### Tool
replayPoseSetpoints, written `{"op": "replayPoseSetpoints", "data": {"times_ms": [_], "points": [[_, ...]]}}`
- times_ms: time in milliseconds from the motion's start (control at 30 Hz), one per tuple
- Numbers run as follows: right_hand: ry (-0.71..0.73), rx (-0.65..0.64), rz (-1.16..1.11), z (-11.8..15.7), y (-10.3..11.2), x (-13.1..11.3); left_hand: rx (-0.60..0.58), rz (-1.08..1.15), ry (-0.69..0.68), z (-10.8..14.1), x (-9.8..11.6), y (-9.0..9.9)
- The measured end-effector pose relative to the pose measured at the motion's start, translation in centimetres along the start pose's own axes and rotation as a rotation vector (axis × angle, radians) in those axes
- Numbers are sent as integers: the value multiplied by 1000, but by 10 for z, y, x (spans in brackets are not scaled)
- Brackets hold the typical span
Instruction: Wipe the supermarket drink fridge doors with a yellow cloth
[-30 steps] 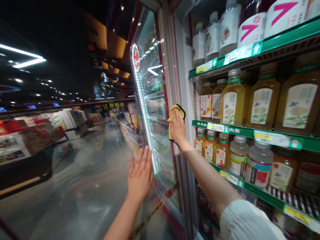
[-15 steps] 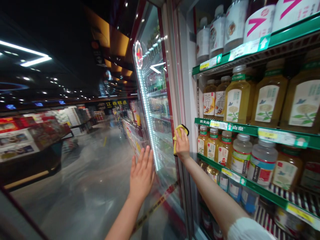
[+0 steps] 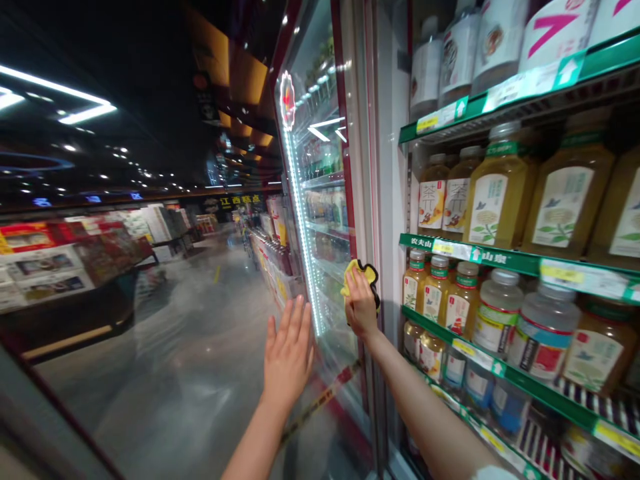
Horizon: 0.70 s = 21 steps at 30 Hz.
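My right hand (image 3: 361, 303) presses a yellow cleaning cloth with black edging (image 3: 370, 273) against the hinge-side edge of a glass cooler door. Its fingers lie over the cloth, and part of it bunches out beyond them. To the left, my left hand (image 3: 289, 353) is raised with fingers stretched out, holding nothing. It appears to rest on the clear door glass, though contact is hard to make out. The pale door frame (image 3: 373, 167) runs upright beside my right hand.
Right of the frame, cooler shelves with green price rails (image 3: 505, 259) hold several drink bottles (image 3: 487, 200). Another lit cooler (image 3: 325, 200) shows beyond the glass. Product displays (image 3: 55, 260) line the shop floor (image 3: 200, 333) at left. A striped tape (image 3: 320, 403) crosses low down.
My right hand has shifted slightly left and down along the door edge, and the cloth is more crumpled and spread. My left hand keeps its flat pose. The view has turned slightly left.
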State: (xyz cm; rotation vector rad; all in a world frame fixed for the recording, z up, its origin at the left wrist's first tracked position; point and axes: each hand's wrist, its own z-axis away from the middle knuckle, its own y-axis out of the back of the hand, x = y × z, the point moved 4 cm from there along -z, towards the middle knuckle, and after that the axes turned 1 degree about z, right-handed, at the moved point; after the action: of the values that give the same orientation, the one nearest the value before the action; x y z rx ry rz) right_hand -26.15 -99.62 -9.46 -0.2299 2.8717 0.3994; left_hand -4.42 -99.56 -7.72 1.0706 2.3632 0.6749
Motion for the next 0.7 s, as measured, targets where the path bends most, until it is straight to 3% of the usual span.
{"op": "replayPoseSetpoints", "data": {"times_ms": [67,167,233,300,467,567,633,700], "points": [[-56,97,-95,-2,2,1,5,0,11,4,-3,2],[-190,351,-250,-33,12,-7,27,3,37,8,-6,7],[-217,446,-305,-48,14,-19,42,1,42,8,-6,10],[-180,417,-313,-48,12,-30,58,-10,42,9,-6,11],[-29,94,-154,-12,4,-23,83,-41,29,17,-8,18],[-127,184,-143,-12,4,-10,81,-62,39,22,-12,21],[-186,269,-151,-18,0,-14,79,-73,58,24,-14,22],[-196,266,-115,-18,-7,-25,73,-79,72,24,-15,21]]}}
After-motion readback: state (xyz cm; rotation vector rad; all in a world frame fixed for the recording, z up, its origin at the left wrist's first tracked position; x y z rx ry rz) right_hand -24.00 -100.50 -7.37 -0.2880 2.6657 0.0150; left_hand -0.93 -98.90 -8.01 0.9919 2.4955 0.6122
